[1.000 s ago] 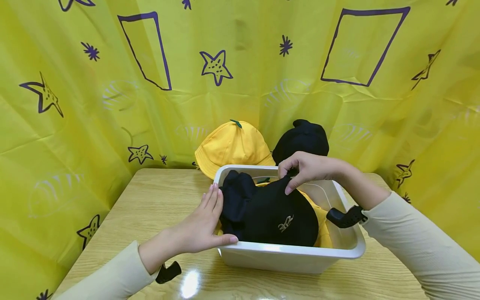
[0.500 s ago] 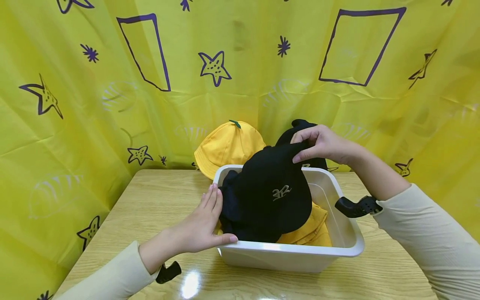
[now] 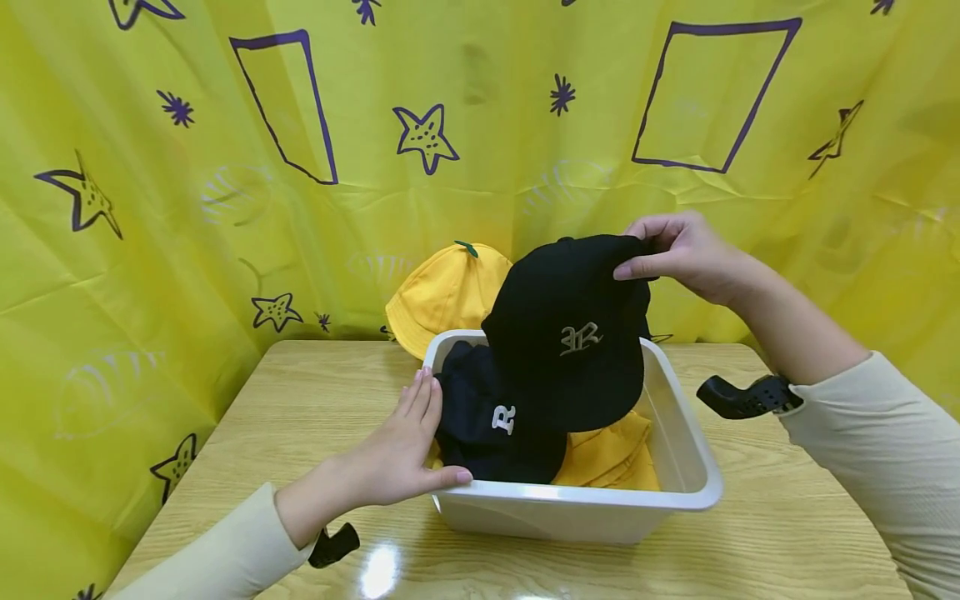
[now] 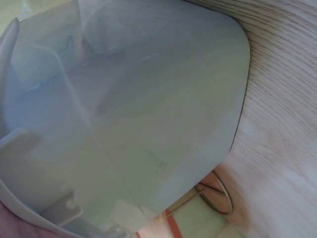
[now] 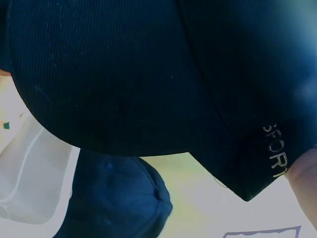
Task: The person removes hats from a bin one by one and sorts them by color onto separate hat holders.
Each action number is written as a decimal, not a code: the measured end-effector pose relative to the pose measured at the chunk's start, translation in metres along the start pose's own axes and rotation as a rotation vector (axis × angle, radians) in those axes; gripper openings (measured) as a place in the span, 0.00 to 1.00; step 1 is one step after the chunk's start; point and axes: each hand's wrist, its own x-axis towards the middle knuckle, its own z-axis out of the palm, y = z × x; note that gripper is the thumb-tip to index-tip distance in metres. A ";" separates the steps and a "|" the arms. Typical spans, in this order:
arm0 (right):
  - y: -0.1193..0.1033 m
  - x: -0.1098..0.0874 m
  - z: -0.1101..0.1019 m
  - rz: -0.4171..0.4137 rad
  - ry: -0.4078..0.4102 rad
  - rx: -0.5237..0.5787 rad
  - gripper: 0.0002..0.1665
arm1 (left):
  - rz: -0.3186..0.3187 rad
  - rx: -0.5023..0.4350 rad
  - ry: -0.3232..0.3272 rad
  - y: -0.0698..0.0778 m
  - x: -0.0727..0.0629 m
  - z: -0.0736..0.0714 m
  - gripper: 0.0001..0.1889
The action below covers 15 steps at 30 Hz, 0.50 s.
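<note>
My right hand pinches a black baseball cap between thumb and fingers, with a letter emblem on its front. The cap hangs over the white plastic bin, overlapping its back rim in the head view. Up close in the right wrist view, the cap shows its brim and part of a printed word near the edge. My left hand rests on the bin's left front corner, thumb along the front rim and fingers at the left side. Inside lie a dark cap with a white R and yellow fabric.
Behind the bin, a yellow hat with a green leaf stands against the yellow patterned curtain. Another black cap sits behind the bin, mostly hidden by the held one in the head view. Everything stands on a wooden table.
The right hand has raised the black cap out of the bin, up and to the right. The dark cap with the white R is now uncovered. The left hand stays at the corner.
</note>
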 end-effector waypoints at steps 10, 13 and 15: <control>-0.013 -0.007 -0.008 0.072 0.190 -0.054 0.08 | 0.001 0.048 0.032 0.000 -0.001 0.000 0.57; -0.014 -0.008 -0.010 0.087 0.232 -0.069 0.08 | 0.025 0.099 0.027 0.001 0.000 -0.002 0.57; -0.015 -0.009 -0.010 0.104 0.259 -0.094 0.08 | 0.059 0.144 0.023 0.001 0.002 -0.005 0.58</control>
